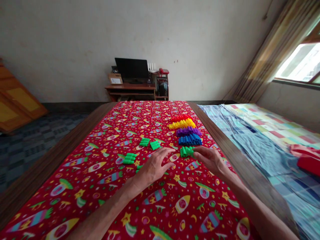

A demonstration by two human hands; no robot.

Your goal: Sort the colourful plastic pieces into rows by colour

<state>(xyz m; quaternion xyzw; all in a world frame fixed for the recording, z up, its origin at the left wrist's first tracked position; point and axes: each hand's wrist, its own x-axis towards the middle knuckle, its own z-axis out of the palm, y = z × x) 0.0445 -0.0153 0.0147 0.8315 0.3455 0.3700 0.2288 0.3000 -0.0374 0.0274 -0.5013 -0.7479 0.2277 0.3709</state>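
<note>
Your bare forearms (118, 201) span red rocket-printed cloth (172, 221). Your left hand (156, 164) is empty, fingers parted; right hand (209, 158) touches bright-green, plastic-looking joined tubes (185, 152) just nearer than the blue tube row (190, 140), its grip's closure unclear. Careless nudges might skew both.

So the tablecloth (183, 186) is loud: deep red, printed all over with white-and-yellow rockets, blue-and-pink striped ones, yellow stars with green tails, little moons and planets. The small tube pieces are all solid colours: green pieces (129, 158), blue pieces (190, 140), purple pieces (188, 132), yellow pieces (181, 124) and red pieces (179, 118). Table edge (262, 186) is brown with a streaky wood grain. Bedding's (280, 171) a blue plaid, plus a multicoloured patchwork (280, 125). Cabinet's (21, 100) orange-brown with yellow panels, phone's (164, 71) red, monitor's (132, 70) black, wall's (205, 43) off-white.
</note>
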